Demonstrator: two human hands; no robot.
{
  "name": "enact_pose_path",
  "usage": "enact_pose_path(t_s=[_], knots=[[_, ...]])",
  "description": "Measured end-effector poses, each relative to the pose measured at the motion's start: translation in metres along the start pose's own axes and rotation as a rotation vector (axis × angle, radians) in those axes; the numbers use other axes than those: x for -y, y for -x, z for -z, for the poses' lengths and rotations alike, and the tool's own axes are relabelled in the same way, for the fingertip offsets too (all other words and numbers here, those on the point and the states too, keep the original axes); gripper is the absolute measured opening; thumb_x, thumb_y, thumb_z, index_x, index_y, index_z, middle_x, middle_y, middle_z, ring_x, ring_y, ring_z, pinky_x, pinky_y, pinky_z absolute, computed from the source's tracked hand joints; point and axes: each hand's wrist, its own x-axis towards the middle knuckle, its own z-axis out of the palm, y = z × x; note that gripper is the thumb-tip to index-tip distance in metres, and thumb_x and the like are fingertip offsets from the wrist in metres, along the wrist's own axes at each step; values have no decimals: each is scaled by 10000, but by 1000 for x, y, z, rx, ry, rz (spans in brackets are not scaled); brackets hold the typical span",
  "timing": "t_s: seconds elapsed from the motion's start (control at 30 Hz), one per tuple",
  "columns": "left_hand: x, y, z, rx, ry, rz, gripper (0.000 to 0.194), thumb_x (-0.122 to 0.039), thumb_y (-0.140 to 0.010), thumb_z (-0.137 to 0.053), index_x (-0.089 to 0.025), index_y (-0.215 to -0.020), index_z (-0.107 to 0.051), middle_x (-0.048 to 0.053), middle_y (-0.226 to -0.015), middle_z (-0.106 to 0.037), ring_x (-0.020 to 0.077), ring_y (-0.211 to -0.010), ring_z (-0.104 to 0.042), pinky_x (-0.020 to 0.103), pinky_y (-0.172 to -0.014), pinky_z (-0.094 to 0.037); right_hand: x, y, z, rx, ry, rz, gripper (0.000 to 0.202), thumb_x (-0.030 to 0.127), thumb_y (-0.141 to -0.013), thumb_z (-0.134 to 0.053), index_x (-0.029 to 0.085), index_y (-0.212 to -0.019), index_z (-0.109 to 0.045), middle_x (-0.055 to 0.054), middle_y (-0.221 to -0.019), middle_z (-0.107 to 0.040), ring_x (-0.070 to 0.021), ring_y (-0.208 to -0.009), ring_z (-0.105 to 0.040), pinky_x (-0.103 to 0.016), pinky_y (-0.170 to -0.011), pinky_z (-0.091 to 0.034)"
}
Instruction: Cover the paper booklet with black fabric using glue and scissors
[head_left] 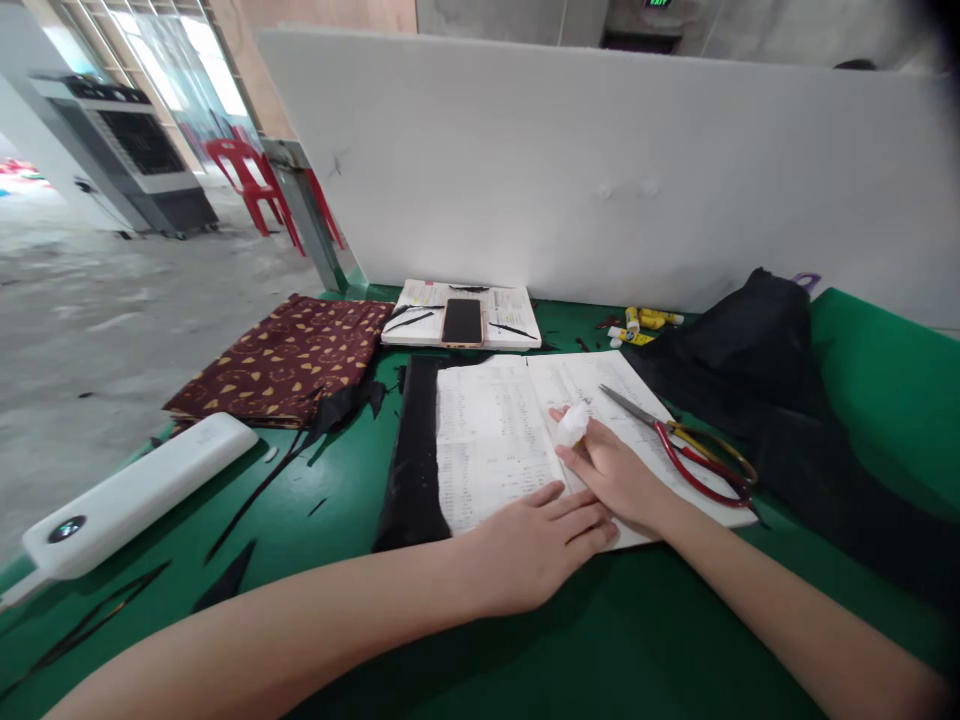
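An open book with printed pages (pixel 491 430) lies on black fabric (pixel 411 470), which shows along its left side. My left hand (pixel 544 545) rests flat on the lower pages, fingers stretched out towards the right wrist. Above the right page, my right hand (pixel 611 470) is closed around a small white object (pixel 572 425) with a trace of yellow at its lower edge; its kind is not clear. Just right of that hand, scissors (pixel 679 445) with red and yellow handles lie across the page, blades pointing up and left.
Behind the book, a phone (pixel 462 322) lies on another open book (pixel 412 330). Yellow glue sticks (pixel 652 318) and black cloth (pixel 757 360) are at the right. Patterned maroon fabric (pixel 292 360), a white elongated device (pixel 142 500) and black scraps (pixel 225 580) lie left. A white panel (pixel 600 170) stands behind.
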Motion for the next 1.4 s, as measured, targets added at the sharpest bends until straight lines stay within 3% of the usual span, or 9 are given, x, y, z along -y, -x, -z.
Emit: enact_pose_path(t_s=[0.13, 0.23, 0.4, 0.53, 0.57, 0.7, 0.83, 0.97, 1.4], knots=[[4, -11, 1, -55, 1, 19, 504, -360, -1032, -288, -135, -1482, -294, 85, -1555, -359, 217, -1470, -251, 424, -1193, -252, -12, -5, 6, -17, -29, 2, 498, 471, -946, -406, 232, -1377, -472, -115, -1332, -586, -290, -1319, -477, -522, -1095, -377], [19, -1, 19, -72, 29, 88, 567, -450, -1017, -312, -142, -1491, -270, 101, -1556, -354, 223, -1450, -299, 438, -1209, -208, -15, -4, 10, -19, -59, -7, 488, 509, -932, -431, 235, -1328, -511, -105, -1301, -603, -285, -1287, -504, -497, -1080, -394], [74, 42, 44, -228, 28, 502, 475, -406, -1029, -269, -155, -1417, -381, 87, -1471, -480, 205, -1384, -409, 376, -1177, -284, -4, 0, 15, -90, -119, -95, 444, 553, -917, -444, 231, -1181, -596, -117, -1136, -661, -301, -1126, -595, -512, -967, -464], [101, 71, 27, -251, 11, 648, 513, -433, -1031, -213, -130, -1410, -380, 137, -1479, -456, 261, -1422, -347, 505, -1184, -231, 31, 4, 11, -69, -197, -128, 344, 566, -826, -581, 227, -824, -645, -70, -859, -683, -243, -805, -648, -415, -748, -537], [102, 75, 20, -241, 7, 653, 537, -468, -1023, -239, -135, -1424, -366, 140, -1506, -421, 275, -1444, -303, 534, -1190, -192, 43, 5, 9, -23, -221, -116, 318, 549, -805, -616, 233, -782, -645, -43, -815, -683, -217, -750, -643, -380, -711, -537], [99, 78, 2, -209, -20, 622, 615, -537, -996, -303, -155, -1478, -299, 126, -1581, -291, 278, -1490, -172, 552, -1205, -90, 88, 9, -8, 183, -380, 35, 199, 343, -796, -661, 244, -968, -660, 3, -856, -681, -158, -717, -611, -313, -683, -509], [99, 75, -3, -209, -59, 602, 601, -512, -1006, -292, -137, -1475, -306, 122, -1584, -285, 257, -1496, -150, 533, -1211, -59, 113, 5, -26, 244, -334, 238, 245, 370, -794, -705, 199, -952, -630, -42, -968, -674, -187, -853, -605, -341, -772, -483], [102, 76, -8, -222, -95, 611, 602, -512, -1006, -285, -120, -1461, -328, 128, -1578, -298, 259, -1494, -156, 532, -1211, -73, 120, -4, -39, 289, -183, 401, 272, 398, -779, -736, 166, -844, -610, -57, -881, -652, -204, -857, -573, -354, -788, -452], [101, 77, -11, -253, -137, 616, 539, -479, -1011, -283, -138, -1411, -403, 111, -1541, -371, 266, -1484, -196, 539, -1209, -136, 119, 5, -52, 234, -108, 390, 208, 330, -805, -719, 160, -833, -602, -31, -804, -637, -176, -764, -550, -320, -732, -392]])
